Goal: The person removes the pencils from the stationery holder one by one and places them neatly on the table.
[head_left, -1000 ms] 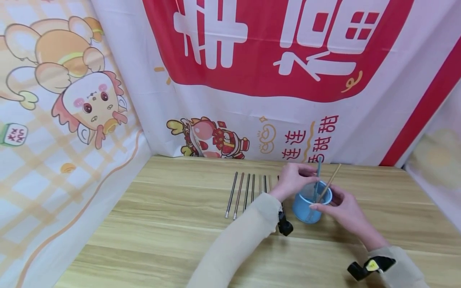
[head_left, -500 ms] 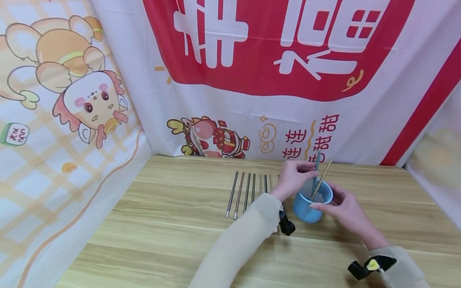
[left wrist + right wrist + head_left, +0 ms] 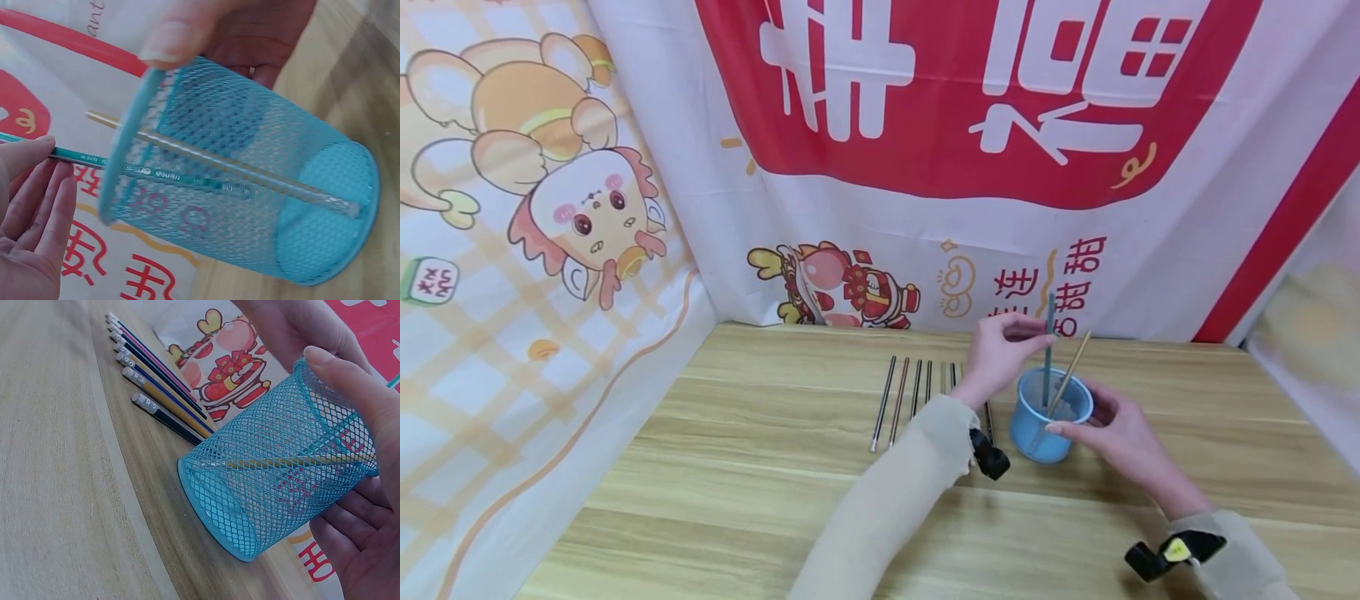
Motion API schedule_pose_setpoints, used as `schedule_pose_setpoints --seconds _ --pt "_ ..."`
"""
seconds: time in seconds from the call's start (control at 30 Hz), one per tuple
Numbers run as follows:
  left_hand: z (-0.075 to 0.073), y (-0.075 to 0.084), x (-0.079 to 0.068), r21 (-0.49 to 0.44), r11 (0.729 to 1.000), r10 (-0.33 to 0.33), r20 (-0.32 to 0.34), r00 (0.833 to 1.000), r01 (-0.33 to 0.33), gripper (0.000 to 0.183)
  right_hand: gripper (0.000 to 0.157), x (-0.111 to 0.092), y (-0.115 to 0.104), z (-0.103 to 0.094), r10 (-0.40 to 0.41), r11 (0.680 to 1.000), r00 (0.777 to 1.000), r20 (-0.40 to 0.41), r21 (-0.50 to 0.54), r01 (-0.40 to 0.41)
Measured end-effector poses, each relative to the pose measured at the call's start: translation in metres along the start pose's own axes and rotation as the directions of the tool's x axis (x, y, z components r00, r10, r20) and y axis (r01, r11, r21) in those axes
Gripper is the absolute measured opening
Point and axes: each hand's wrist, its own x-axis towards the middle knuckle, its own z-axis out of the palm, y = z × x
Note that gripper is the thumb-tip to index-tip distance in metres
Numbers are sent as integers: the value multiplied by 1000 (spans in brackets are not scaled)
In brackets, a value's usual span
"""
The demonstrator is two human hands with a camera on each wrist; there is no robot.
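Observation:
A light-blue mesh pencil cup stands on the wooden table, tilted slightly in the head view. My right hand grips it by the rim and side, thumb on the near edge. Between thumb and fingers my left hand pinches a green pencil above the cup. Its eraser end reaches inside the cup and stays above the bottom, as the left wrist view shows through the mesh. A gold-striped pencil leans in the cup, eraser end down on the base.
Left of the cup, several pencils lie side by side in a row, among them a red one; my left forearm covers part of them. The right wrist view shows their eraser ends, including a black pencil. Printed cloth hangs behind the table.
My left hand has moved up and slightly left, raising the green pencil in the cup. The gold pencil's top has swung left. My right hand has stayed on the cup.

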Motion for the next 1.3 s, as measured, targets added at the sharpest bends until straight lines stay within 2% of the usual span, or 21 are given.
schedule_pose_setpoints --seconds 0.3,0.6,0.73,0.9,1.13,1.3 --pt "-13 13 8 -120 988 85 -87 993 -95 22 84 0 -4 -1 16 1000 1000 7 -3 -16" --pt "-34 33 14 -183 974 100 -199 975 -137 25 86 1 -4 -2 26 999 1000 5 -22 -26" --pt "-47 38 15 -239 955 121 -222 968 -174 26 85 0 -4 -2 20 1000 1000 -1 -11 -20" --pt "-64 40 14 -318 933 94 -240 966 -170 25 84 -1 -4 -1 9 1000 1000 -5 -1 -9" --pt "-93 30 10 -238 958 88 -285 954 -160 23 86 -2 -2 -2 33 999 999 6 -16 -32" --pt "-114 19 3 -222 965 70 -300 951 -141 22 87 -2 -2 -2 41 999 999 8 -26 -41"
